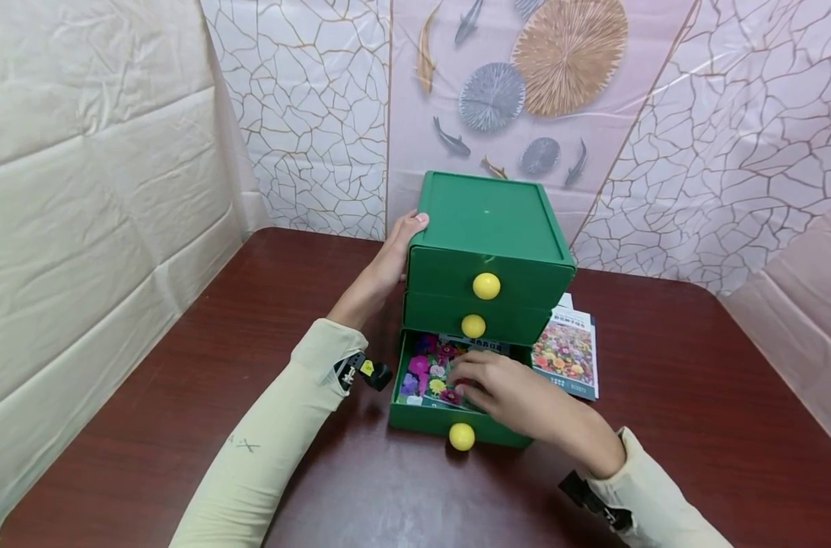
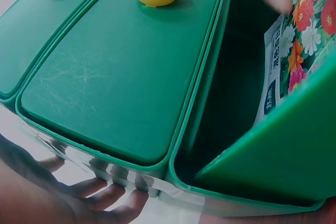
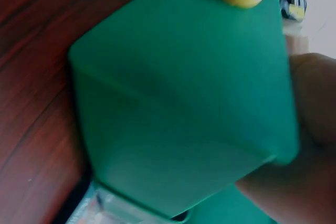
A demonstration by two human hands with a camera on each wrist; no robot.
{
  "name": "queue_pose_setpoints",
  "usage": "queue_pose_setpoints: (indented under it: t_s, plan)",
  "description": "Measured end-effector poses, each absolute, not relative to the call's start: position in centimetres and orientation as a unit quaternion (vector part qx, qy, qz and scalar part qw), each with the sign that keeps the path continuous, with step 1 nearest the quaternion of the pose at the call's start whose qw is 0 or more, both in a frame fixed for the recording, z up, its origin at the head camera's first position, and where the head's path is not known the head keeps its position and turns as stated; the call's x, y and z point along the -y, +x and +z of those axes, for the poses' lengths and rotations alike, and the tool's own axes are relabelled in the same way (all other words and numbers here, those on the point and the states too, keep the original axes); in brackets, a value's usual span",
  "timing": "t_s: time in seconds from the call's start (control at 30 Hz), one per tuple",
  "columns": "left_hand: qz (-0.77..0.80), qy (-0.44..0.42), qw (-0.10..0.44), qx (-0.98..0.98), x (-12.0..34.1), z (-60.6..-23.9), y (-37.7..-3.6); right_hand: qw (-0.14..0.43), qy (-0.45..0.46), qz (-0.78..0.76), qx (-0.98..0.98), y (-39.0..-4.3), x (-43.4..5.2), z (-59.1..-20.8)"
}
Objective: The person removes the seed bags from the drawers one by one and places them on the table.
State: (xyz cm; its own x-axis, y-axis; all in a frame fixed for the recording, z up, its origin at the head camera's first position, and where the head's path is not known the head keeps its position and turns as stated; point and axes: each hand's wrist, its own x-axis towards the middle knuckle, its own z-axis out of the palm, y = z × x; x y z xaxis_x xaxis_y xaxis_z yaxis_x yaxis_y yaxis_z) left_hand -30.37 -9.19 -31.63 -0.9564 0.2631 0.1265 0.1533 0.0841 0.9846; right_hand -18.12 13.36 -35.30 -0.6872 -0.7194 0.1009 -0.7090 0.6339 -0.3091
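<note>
I see the flower-printed seed packet lying in the pulled-out bottom drawer of the green plastic three-drawer cabinet with yellow round knobs, near the far edge of the dark wooden worktop. My right hand rests on it, fingers curled. My left hand, fingers straight, braces the cabinet's left side. A second packet lies beside the cabinet; its writing is illegible.

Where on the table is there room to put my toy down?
Bare wood lies left of the green drawer box and along the table's near edge. Right of the flower packet is also free. The open bottom drawer is crowded: the right hand lies on flower packets there.
</note>
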Motion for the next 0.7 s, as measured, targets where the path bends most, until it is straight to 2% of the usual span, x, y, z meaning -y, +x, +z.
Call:
queue_pose_setpoints:
  t_s: [0.1, 0.4, 0.57, 0.7]
  plan:
    - [0.664, 0.142, 0.042, -0.733, 9.2, -31.6, -30.3, 0.065, -0.388, -0.175, -0.903, -19.0, -13.8, -35.5]
    - [0.673, 0.148, 0.045, -0.723, 9.3, -31.4, -30.3, 0.143, -0.378, -0.171, -0.899, -20.1, -14.5, -36.0]
    - [0.672, 0.145, 0.046, -0.725, 9.2, -31.6, -30.4, 0.161, -0.387, -0.146, -0.896, -20.4, -14.5, -36.0]
    - [0.673, 0.146, 0.047, -0.723, 9.2, -31.6, -30.5, 0.148, -0.399, -0.111, -0.898, -20.5, -14.4, -35.9]
